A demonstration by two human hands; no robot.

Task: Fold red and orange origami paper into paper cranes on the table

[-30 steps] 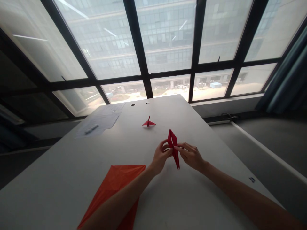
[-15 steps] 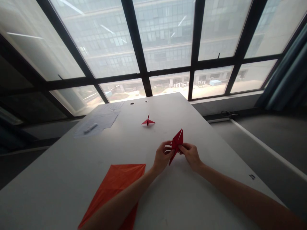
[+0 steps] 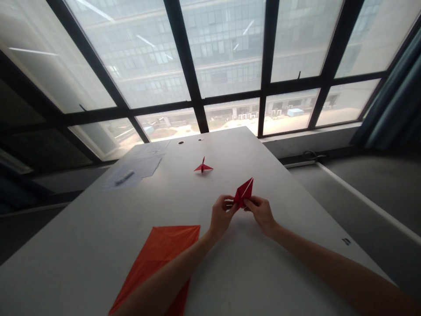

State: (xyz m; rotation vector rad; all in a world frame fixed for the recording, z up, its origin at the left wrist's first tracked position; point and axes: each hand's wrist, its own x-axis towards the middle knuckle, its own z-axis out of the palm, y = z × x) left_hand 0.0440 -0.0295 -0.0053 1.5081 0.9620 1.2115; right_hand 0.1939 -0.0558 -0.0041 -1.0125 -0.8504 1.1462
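A folded red origami paper (image 3: 244,190) is pinched between both my hands above the white table. My left hand (image 3: 223,213) grips its lower left side, and my right hand (image 3: 261,213) holds the lower right side with thumb and fingers. Two pointed flaps stick up from it, with a narrow slit between them. Under my left forearm lies a creased orange-red sheet of paper (image 3: 161,245), partly covered by the arm. Farther back stands a finished-looking red origami crane (image 3: 203,167) with its wings spread.
On the white table (image 3: 171,197), papers (image 3: 143,162) lie at the far left with a whitish marker-like object (image 3: 124,177) on them. Two small holes pierce the table's far end. Large windows (image 3: 226,52) rise behind; a blue curtain (image 3: 381,114) hangs at right.
The lower point of the red paper, which stuck out below my left hand, no longer shows there. The upper flaps have tilted right and the slit between them looks narrower.
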